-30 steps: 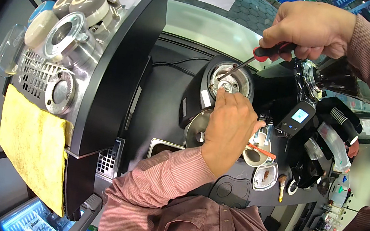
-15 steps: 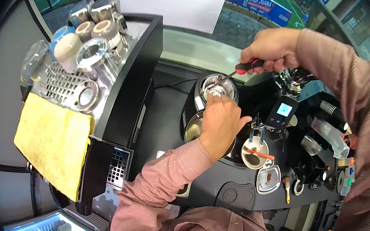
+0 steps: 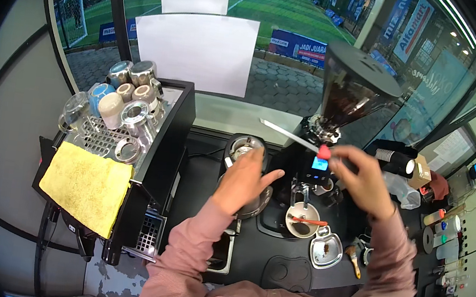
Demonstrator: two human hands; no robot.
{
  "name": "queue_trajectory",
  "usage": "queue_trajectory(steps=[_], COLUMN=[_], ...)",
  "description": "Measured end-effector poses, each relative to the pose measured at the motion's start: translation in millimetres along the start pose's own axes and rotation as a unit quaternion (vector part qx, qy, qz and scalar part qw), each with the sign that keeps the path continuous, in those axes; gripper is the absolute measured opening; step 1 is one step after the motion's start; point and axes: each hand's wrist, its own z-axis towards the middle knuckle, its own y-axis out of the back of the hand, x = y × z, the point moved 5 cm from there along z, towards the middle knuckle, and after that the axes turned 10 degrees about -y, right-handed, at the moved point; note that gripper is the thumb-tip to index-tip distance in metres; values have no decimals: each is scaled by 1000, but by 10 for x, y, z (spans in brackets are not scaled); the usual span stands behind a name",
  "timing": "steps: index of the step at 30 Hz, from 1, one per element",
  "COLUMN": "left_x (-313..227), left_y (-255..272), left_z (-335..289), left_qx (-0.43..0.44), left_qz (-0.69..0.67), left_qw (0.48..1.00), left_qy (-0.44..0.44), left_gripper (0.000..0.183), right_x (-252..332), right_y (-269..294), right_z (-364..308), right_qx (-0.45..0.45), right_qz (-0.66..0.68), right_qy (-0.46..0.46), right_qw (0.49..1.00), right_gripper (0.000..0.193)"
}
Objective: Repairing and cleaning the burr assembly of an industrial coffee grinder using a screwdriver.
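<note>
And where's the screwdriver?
The screwdriver is in the right hand, right of centre in the head view, just above the lit screen of the coffee grinder.

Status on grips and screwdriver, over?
Left grip open, contact unclear. Right grip holding screwdriver, clear of machine top. In the way: left grip, partly hiding that top.
</note>
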Motion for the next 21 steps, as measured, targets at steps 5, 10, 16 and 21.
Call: queue_trajectory(steps=[5,10,16,21], left_x=[-509,-1022,-1718,-2321], left_y=[407,144,-211,-460], left_z=[-95,-170,-204,-405], left_qx=[-68,-32,32,58], left_qz=[-610,-647,-662,-601], left_qw=[789,758,748,797], left_qy=[25,78,32,-26], left_gripper=[57,33,21,18], right_x=[-774,-1187,-1555,-1783], right_y=[-2,-159,-58,148], right_z=[-893,-1529,-2347,-3086], right_qx=[-5,-14,-109,-163], right_qz=[130,248,266,301], right_qy=[-105,-160,-214,-231], right_qw=[986,955,934,911], right_gripper=[29,27,31,33])
